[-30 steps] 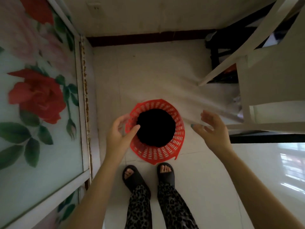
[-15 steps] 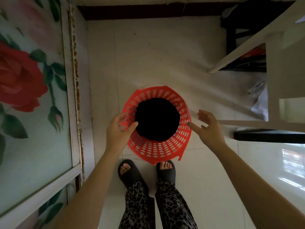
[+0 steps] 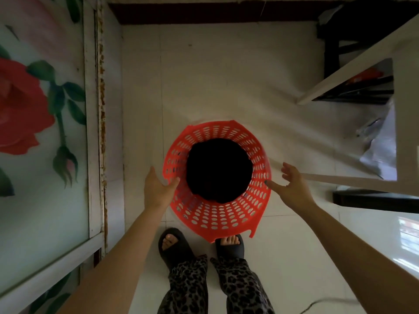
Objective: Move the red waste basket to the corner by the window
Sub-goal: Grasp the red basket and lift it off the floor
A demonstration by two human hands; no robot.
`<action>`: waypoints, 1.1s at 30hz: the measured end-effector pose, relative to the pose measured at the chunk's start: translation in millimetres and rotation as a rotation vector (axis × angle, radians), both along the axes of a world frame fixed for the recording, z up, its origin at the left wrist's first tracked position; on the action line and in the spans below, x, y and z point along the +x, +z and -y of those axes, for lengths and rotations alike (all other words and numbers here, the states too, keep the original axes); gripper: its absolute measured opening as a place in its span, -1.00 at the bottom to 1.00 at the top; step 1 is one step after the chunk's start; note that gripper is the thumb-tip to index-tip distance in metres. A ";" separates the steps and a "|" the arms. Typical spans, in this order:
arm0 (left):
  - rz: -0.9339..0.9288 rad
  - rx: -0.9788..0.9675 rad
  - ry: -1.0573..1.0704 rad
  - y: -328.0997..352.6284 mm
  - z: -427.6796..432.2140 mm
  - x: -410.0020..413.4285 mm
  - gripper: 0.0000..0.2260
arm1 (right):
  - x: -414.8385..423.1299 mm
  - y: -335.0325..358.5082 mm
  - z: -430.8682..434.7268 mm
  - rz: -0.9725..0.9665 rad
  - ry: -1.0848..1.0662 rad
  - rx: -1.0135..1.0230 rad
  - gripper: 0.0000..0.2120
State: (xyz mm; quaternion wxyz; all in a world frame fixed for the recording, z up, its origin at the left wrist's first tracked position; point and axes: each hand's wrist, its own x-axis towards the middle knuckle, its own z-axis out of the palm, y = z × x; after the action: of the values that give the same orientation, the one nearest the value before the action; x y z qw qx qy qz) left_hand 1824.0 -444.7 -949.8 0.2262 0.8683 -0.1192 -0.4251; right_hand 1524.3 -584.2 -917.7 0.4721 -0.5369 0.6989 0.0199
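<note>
Red perforated basket (image 3: 217, 177), black inside; left hand (image 3: 158, 189) grip clamped on its rim; right hand (image 3: 292, 184) spread apart.

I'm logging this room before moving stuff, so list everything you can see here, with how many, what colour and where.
red perforated plastic waste basket: one, red, centre, black inside
white tiled floor: one, white, underneath everything
frosted glass panel with red rose print: one, red and green, left side
white-framed furniture: one, white, upper right
dark baseboard: one, dark brown, top edge
black slippers: two, black, bottom centre
leopard-print trousers: one pair, grey-black, bottom
left hand: gripping basket's left rim
right hand: open, by right rim
</note>
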 end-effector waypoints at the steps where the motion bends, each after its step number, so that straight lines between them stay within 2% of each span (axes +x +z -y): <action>1: -0.025 0.014 0.008 -5.5 -2.3 -0.3 -0.15 | -0.1 -6.1 0.1 0.004 0.001 0.021 -0.15; 5: -0.087 0.036 -0.068 -21.9 -10.9 -3.7 -0.51 | 1.0 -29.8 -1.1 0.013 -0.006 0.084 -0.15; 10: -0.128 0.072 -0.205 -31.6 -18.7 -7.7 -0.65 | 7.1 -51.1 -4.6 0.083 -0.018 0.149 -0.31; 15: -0.065 0.073 -0.259 -36.5 -23.8 -11.1 -0.67 | 9.0 -66.3 -7.6 0.036 0.007 0.097 -0.45; 21: -0.033 0.073 -0.269 -38.2 -24.7 -12.1 -0.62 | 7.3 -72.9 -7.7 0.017 0.051 0.077 -0.48; 25: -0.049 0.057 -0.265 -33.6 -22.7 -14.3 -0.67 | 7.5 -70.2 -5.8 0.033 0.032 0.082 -0.51; 33: -0.011 0.036 -0.292 8.2 -15.8 -8.0 -0.65 | 2.7 -35.7 -6.2 0.031 -0.042 0.102 -0.54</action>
State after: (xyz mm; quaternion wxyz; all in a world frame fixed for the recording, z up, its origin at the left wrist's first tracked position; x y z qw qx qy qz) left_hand 1816.0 -428.9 -941.6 0.1471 0.8432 -0.2356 -0.4603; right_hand 1527.0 -577.9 -953.4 0.5099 -0.4977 0.7006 0.0374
